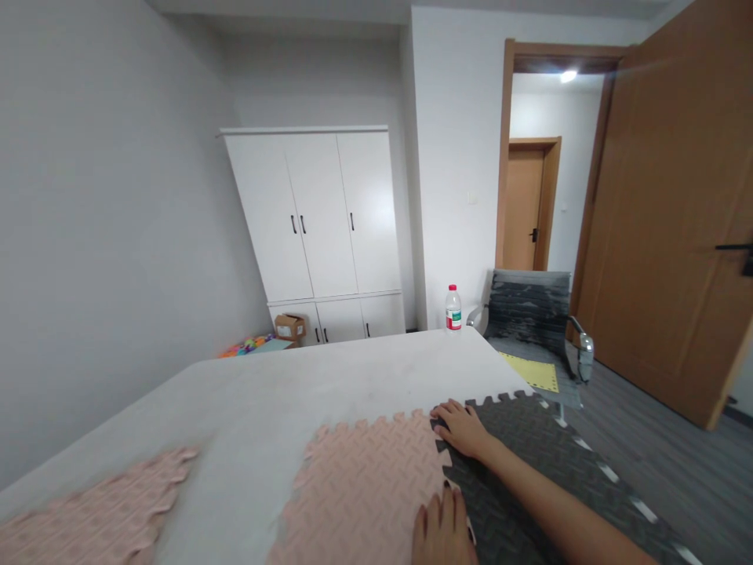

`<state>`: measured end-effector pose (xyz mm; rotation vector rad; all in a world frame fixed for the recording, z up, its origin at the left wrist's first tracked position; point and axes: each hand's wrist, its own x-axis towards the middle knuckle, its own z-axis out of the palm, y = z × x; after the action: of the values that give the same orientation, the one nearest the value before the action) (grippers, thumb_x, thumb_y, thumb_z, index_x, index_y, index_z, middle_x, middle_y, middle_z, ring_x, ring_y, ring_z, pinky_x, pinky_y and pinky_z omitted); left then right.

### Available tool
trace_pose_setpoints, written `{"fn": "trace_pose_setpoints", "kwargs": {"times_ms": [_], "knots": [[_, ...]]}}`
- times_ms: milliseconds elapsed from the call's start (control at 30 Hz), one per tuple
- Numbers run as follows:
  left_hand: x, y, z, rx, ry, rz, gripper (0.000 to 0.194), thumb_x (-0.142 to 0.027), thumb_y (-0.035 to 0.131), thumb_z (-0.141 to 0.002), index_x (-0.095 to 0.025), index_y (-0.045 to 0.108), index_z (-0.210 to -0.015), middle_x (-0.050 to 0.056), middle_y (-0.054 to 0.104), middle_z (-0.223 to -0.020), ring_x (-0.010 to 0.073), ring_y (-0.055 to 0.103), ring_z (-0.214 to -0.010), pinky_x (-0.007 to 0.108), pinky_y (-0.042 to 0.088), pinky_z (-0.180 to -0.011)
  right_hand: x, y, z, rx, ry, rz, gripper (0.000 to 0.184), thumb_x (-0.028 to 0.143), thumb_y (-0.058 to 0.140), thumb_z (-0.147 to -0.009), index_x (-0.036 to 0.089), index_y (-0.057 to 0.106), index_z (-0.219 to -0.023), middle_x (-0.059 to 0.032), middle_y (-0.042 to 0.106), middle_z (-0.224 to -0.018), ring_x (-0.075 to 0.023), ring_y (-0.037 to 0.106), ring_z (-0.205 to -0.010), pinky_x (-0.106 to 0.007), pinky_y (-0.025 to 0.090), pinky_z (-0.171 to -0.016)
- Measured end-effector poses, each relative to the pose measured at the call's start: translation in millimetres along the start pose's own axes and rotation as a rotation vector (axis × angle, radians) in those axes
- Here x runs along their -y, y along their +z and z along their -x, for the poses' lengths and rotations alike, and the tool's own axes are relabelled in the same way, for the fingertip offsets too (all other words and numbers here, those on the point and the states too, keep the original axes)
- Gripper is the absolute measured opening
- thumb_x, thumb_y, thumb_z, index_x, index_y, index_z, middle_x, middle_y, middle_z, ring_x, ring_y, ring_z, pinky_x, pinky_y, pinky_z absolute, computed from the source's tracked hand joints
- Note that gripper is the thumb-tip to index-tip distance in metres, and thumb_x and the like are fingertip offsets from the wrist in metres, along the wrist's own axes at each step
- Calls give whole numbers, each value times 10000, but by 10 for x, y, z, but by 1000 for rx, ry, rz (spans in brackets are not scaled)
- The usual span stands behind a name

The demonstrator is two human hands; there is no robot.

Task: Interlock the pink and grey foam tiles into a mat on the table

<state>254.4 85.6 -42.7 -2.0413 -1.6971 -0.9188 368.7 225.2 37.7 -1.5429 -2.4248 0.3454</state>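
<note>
A pink foam mat with toothed edges lies flat on the white table, side by side with a dark grey foam mat. Their toothed edges meet along a seam; some teeth there look fitted together, though part is covered by my hands. My right hand rests at the far end of this seam, fingers spread over the dark mat's corner and the pink edge. Closer to me, my left hand presses down on the pink mat beside the seam, its fingers stretched out. Neither hand grasps anything.
More pink foam matting lies at the table's left. A bottle with a red cap stands at the far edge of the white table. Beyond the right edge is a chair with a yellow sheet on its seat.
</note>
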Motion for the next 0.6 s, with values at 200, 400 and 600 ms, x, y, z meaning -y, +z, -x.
{"fn": "trace_pose_setpoints", "kwargs": {"times_ms": [200,400,600], "knots": [[103,-125,80,24,66,108,531,-555,602,-734,-296,588,-1198,-20,610,-1238,241,594,-1070,417,465,-912,-129,-104,72,184,-67,-48,756,699,419,-787,326,282,-1431,-52,224,-1522,-289,78,-1406,-578,68,-1089],[193,-127,96,13,193,55,659,-717,562,-669,-317,589,-1192,-21,629,-1208,232,618,-1036,386,491,-851,-155,-193,39,334,-104,-3,1058,787,526,-638,279,130,-1478,-116,105,-1541,-336,-2,-1404,-635,37,-1063],[31,-299,92,-29,186,-49,507,-540,599,-734,-265,622,-1160,19,652,-1181,235,605,-1059,379,474,-875,-130,-202,41,357,-99,10,1063,791,504,-652,277,79,-1481,-119,68,-1545,-346,-11,-1401,-648,33,-1055]]}}
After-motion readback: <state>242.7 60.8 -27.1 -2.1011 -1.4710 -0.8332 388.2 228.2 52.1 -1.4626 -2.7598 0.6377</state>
